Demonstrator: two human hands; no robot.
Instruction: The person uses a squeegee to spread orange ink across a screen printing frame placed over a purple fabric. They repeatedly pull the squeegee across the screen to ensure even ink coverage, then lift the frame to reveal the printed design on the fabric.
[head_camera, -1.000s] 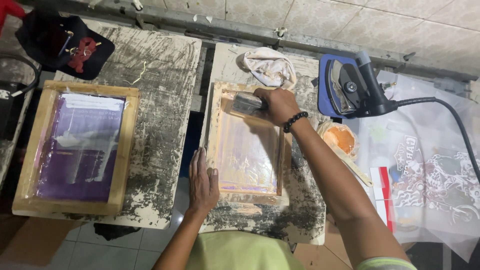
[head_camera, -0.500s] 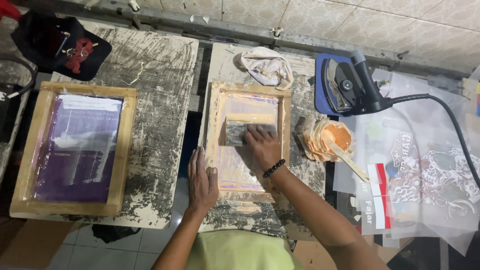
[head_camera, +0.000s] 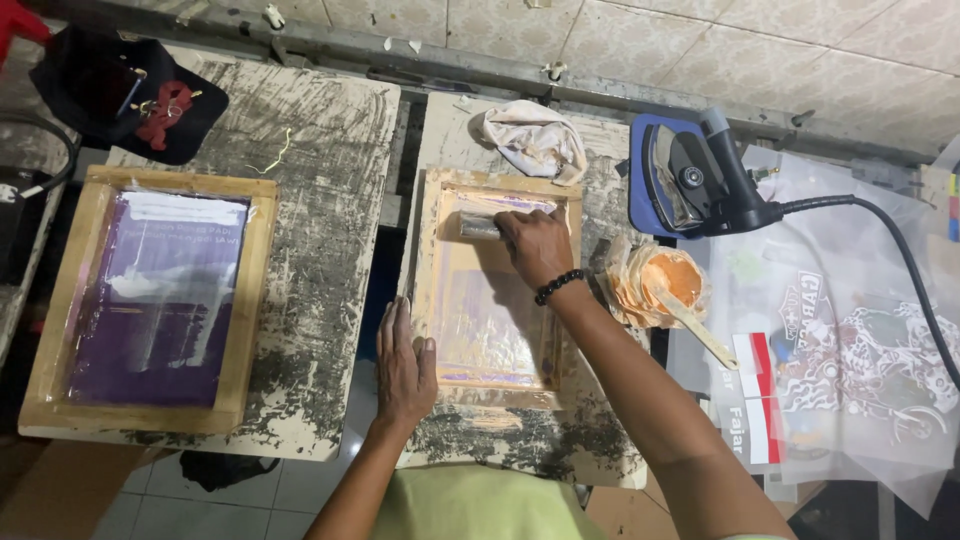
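R hand (head_camera: 535, 245) clamped on squeegee (head_camera: 482, 224) at far end of wooden screen frame (head_camera: 495, 280); blade axis runs L–R across frame. L hand (head_camera: 403, 362) flat, fingers together, pressing near-left frame corner on desk (head_camera: 520, 445).

Right hand (head_camera: 535, 245) grips a squeegee (head_camera: 480, 225) at the 12 o'clock end of the small wooden screen frame (head_camera: 497, 285). Left hand (head_camera: 403, 360) lies flat on the frame's 7 o'clock corner. Second, purple screen frame (head_camera: 150, 300) sits at 9 o'clock on the neighbouring table. Crumpled rag (head_camera: 530, 140) just past the frame at 12. Orange ink tub (head_camera: 665, 285) with a stick beside it at 3; iron (head_camera: 690, 180) at 2.
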